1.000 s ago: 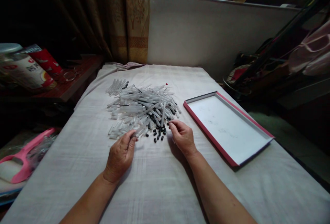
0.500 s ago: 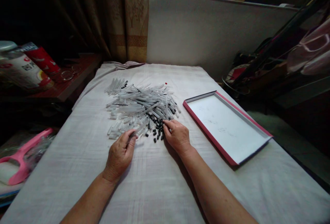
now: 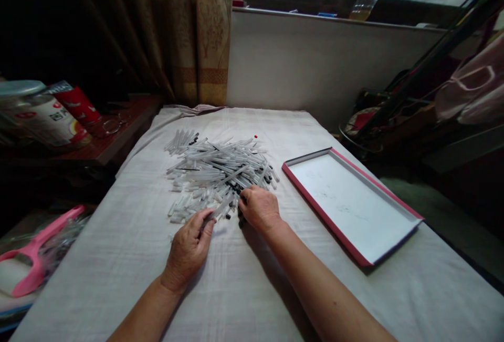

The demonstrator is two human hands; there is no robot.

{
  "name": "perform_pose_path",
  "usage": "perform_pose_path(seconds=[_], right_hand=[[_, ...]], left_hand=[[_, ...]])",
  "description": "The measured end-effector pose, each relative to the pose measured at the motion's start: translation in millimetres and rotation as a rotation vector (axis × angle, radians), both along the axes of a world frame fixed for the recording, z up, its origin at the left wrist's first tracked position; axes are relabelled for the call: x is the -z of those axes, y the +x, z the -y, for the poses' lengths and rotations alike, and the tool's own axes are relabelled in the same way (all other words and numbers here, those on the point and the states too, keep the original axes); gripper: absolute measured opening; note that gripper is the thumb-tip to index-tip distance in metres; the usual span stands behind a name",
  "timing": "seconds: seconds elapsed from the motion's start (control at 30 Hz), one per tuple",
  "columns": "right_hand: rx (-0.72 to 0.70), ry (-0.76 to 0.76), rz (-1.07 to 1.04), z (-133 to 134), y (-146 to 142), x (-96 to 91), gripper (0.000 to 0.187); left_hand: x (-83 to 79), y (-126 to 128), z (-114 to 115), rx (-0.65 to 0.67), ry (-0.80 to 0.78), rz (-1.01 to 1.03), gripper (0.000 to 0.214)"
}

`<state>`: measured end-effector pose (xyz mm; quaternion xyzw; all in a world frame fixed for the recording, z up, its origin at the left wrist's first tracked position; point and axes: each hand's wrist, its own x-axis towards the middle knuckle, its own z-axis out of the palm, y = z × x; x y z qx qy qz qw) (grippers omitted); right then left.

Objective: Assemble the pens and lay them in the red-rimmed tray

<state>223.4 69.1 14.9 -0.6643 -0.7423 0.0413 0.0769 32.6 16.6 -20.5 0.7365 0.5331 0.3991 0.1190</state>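
My left hand [image 3: 191,245] is closed around a translucent pen barrel [image 3: 221,208], which slants up to the right from my fingers. My right hand [image 3: 260,206] is close to the barrel's far end, its fingers pinched together; what they hold, if anything, is hidden behind the hand. Beneath and beside it lie small black caps [image 3: 228,216], partly covered by the hand. A large loose pile of clear pen barrels [image 3: 205,161] spreads over the cloth beyond both hands, with shorter translucent pieces [image 3: 181,209] at its near left side.
A shallow red-edged box lid [image 3: 346,200] with a white inside lies on the right of the cloth-covered table [image 3: 236,289]. One small red piece [image 3: 255,136] sits behind the pile. To the left are a plastic jar [image 3: 43,116] and a pink-handled tool [image 3: 35,258].
My right hand has shifted left, over the black caps and close to the barrel in my left hand. The barrel now points up toward it. The camera view has tilted slightly upward.
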Motion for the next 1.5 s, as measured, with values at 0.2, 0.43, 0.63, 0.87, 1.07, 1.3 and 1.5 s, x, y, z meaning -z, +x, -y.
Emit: perform_pose_path(seconds=[0.2, 0.43, 0.63, 0.87, 1.07, 1.3, 1.5], right_hand=[[0.065, 0.161, -0.233, 10, 28, 2.7, 0.019], [0.293, 0.292, -1.268, 7, 69, 9.0, 0.032], [0.400, 0.368, -1.693, 10, 60, 5.8, 0.036], [0.364, 0.433, -1.637, 16, 51, 1.4, 0.032], [0.372, 0.496, -1.626, 17, 54, -3.6, 0.030], [0.340, 0.407, -1.624, 18, 47, -0.7, 0.031], [0.293, 0.350, -1.521, 20, 44, 5.8, 0.029]], left_hand=[[-2.1, 1, 0, 0.006, 0.011, -0.002, 0.033], [1.6, 0, -1, 0.020, 0.065, -0.043, 0.031], [0.3, 1, -2, 0.032, 0.078, -0.061, 0.029], [-1.3, 1, -2, 0.041, 0.068, -0.054, 0.029], [0.4, 1, -2, 0.042, 0.042, -0.041, 0.030], [1.8, 1, -1, 0.052, 0.084, -0.065, 0.029], [-2.2, 3, 1, 0.103, 0.093, -0.100, 0.028]])
